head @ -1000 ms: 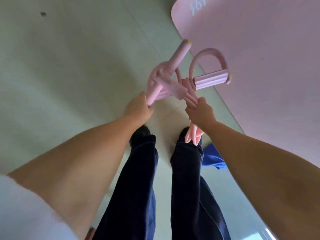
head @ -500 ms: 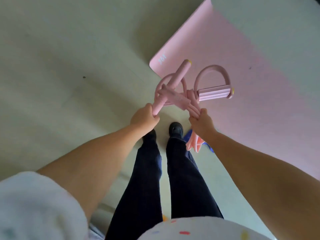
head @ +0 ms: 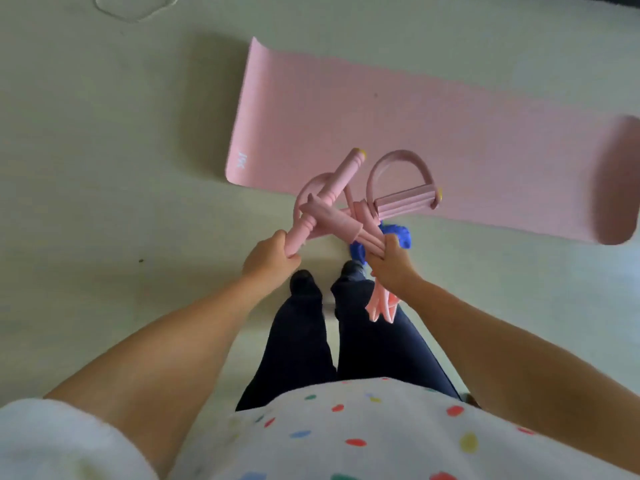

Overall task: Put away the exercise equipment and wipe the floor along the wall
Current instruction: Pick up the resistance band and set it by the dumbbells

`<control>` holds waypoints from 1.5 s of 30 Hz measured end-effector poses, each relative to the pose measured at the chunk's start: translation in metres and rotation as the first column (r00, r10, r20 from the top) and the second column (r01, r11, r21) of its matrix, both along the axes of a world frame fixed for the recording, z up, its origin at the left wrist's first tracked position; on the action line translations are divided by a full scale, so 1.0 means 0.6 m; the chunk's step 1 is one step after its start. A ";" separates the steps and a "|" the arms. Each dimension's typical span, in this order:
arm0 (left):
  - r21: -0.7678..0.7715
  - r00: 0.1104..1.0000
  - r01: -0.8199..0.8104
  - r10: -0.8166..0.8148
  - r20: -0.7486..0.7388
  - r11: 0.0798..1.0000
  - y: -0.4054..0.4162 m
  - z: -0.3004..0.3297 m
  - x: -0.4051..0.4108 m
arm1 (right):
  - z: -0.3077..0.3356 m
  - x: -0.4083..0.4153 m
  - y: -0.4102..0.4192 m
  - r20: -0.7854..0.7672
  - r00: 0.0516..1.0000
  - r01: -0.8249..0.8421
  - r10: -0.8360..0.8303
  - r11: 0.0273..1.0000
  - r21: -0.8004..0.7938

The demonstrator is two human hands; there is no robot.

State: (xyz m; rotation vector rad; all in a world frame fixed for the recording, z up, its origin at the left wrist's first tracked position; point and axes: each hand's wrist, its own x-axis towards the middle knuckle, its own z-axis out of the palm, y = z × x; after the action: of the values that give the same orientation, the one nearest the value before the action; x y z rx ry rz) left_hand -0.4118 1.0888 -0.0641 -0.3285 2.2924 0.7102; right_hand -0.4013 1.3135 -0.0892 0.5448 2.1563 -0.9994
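The left hand (head: 268, 258) grips the pink exercise band (head: 332, 216) by its handle. The right hand (head: 389, 259) grips its tubes, above the pink mat (head: 433, 133).

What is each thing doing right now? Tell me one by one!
Pink pull-rope exerciser: bundled up, held off the floor by both hands.
Left hand: grips one foam handle.
Right hand: grips the bunched tubes.
Pink mat: spread on the floor, right end curled up.
Blue cloth: crumpled on the floor by the mat.
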 end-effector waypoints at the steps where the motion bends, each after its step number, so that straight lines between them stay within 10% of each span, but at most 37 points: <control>1: -0.013 0.999 0.045 -0.044 0.016 0.999 0.020 0.003 0.002 | 0.005 0.022 0.018 0.011 0.999 0.041 -0.042 0.999 0.008; 14: -0.011 0.759 0.650 -0.650 -0.036 0.760 0.516 0.050 -0.023 | 0.057 0.231 0.420 -0.035 0.836 0.548 -0.548 0.829 0.115; 26: 0.070 0.492 0.870 -0.866 -0.086 0.488 1.034 0.080 0.142 | 0.102 0.463 0.858 -0.029 0.648 0.752 -0.761 0.634 0.180; 39: 0.092 0.351 0.936 -0.918 -0.183 0.339 1.526 0.093 0.060 | 0.106 0.413 1.300 -0.142 0.450 0.893 -0.882 0.448 0.046; 45: 0.046 0.155 0.988 -0.973 -0.172 0.149 1.801 0.120 0.045 | 0.121 0.424 1.490 -0.096 0.336 0.942 -0.937 0.334 0.035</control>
State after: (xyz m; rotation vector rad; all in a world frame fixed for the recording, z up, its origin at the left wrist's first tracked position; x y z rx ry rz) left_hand -0.3851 2.1696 0.0081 1.3055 1.8890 0.1294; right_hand -0.1467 2.2076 -0.0168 2.0151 1.8013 -1.4931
